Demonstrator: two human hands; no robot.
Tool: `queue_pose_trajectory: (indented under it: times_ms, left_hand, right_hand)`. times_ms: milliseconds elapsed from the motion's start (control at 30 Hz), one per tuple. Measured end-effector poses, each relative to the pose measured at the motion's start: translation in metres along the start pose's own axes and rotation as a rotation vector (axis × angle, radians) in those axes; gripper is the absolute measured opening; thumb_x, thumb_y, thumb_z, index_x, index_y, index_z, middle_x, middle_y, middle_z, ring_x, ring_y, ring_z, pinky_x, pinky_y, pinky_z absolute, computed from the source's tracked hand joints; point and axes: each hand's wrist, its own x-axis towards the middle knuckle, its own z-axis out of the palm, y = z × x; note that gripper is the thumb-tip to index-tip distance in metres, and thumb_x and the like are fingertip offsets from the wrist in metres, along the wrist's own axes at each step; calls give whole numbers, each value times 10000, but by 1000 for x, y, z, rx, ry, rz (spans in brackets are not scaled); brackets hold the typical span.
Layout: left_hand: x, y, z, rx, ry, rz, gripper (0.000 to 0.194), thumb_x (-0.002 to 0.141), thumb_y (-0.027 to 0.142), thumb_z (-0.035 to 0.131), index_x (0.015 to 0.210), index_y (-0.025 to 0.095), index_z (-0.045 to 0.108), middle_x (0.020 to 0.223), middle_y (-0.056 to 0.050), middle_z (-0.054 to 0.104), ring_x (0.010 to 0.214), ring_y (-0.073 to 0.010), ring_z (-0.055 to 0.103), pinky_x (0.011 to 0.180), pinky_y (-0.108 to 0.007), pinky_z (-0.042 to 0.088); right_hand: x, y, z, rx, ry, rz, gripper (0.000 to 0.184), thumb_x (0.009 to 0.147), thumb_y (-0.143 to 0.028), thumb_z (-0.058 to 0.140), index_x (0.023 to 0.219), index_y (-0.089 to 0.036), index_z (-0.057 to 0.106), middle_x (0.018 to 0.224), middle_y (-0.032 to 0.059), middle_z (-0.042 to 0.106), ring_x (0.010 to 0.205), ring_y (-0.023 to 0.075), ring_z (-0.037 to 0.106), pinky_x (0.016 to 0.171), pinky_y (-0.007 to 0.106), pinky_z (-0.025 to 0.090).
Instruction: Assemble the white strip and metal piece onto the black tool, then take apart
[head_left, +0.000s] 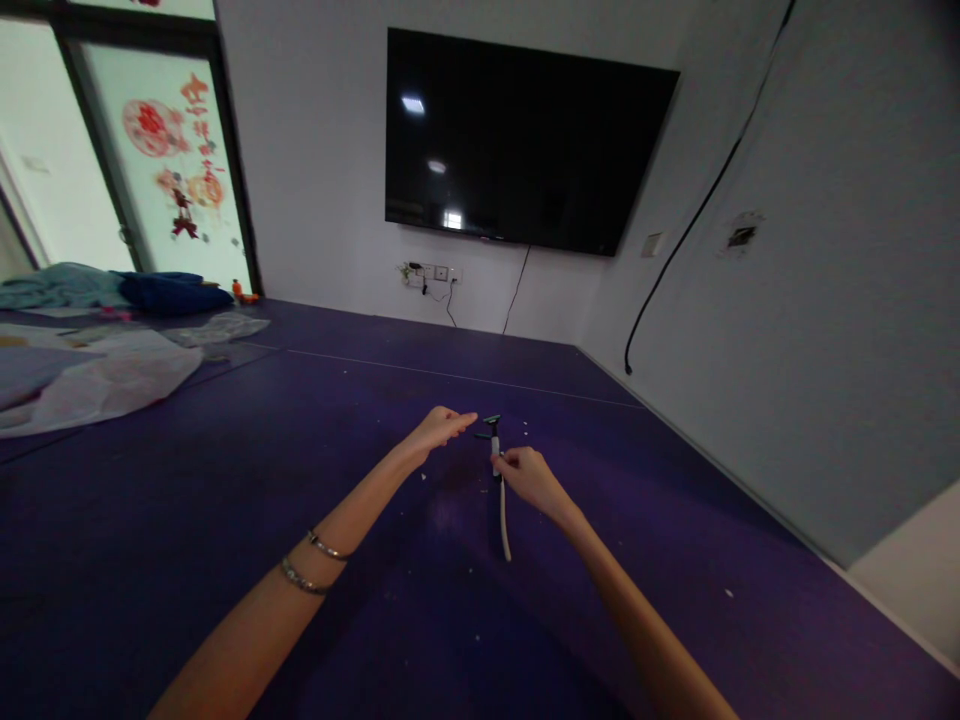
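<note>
My right hand (528, 474) is closed around the lower handle of a small razor (494, 444), which has a grey-white grip and a dark T-shaped head pointing away from me. From below the grip a thin whitish strip (505, 520) runs down towards me; whether it is joined to the razor I cannot tell. My left hand (444, 428) is beside the razor's head, its index finger stretched towards it, with a small gap between. Nothing shows in the left hand, though its lower fingers are partly hidden. A small dark bar (482, 436) lies left of the razor's neck.
Small white scraps (526, 428) dot the purple floor (337, 620). Plastic sheeting (127, 375) and folded blue cloth (171, 292) lie at the left. A black cable (697, 215) hangs along the right wall, and a television (525, 140) is mounted on the far wall.
</note>
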Motion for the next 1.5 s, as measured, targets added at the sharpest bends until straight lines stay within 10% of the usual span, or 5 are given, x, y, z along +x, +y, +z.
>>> queue_pose_trajectory:
  times_ms: [133, 700, 933, 1167, 1500]
  left_hand:
    - [4, 1, -17, 38, -24, -294, 416, 728, 482, 554, 927, 120, 600, 1088, -144, 625, 961, -231, 587, 697, -294, 434]
    - [10, -5, -21, 20, -64, -282, 400, 749, 439, 541, 1003, 133, 584, 1134, -135, 610, 1022, -240, 572, 751, -323, 440]
    - [8, -5, -19, 11, -75, -271, 372, 758, 400, 527, 1015, 137, 588, 1126, -129, 617, 1001, -220, 585, 737, -301, 445]
    - [14, -19, -14, 74, -48, -174, 308, 762, 327, 498, 969, 144, 635, 1012, -97, 669, 903, -188, 620, 657, -251, 461]
    - [33, -64, -4, 588, 44, 26, 189, 734, 249, 554, 822, 166, 699, 850, -76, 696, 798, -180, 634, 709, -246, 443]
  right_hand:
    - [-4, 11, 18, -133, -101, 110, 340, 767, -275, 487, 457, -144, 534, 435, -7, 461, 454, 86, 448, 446, 207, 235]
    - [-3, 13, 29, -266, -307, 179, 262, 726, -338, 514, 618, -140, 649, 645, 91, 657, 630, 168, 620, 548, 212, 385]
    - [-1, 20, 11, -249, -204, 201, 344, 796, -401, 468, 629, -163, 651, 666, 69, 662, 636, 162, 618, 526, 211, 350]
    - [-5, 79, -16, -451, 40, 355, 438, 871, -445, 320, 745, -199, 660, 780, 92, 676, 755, 207, 639, 566, 240, 369]
    - [-20, 114, -8, -617, -11, 270, 392, 896, -408, 310, 801, -205, 632, 804, 69, 678, 748, 195, 640, 598, 246, 381]
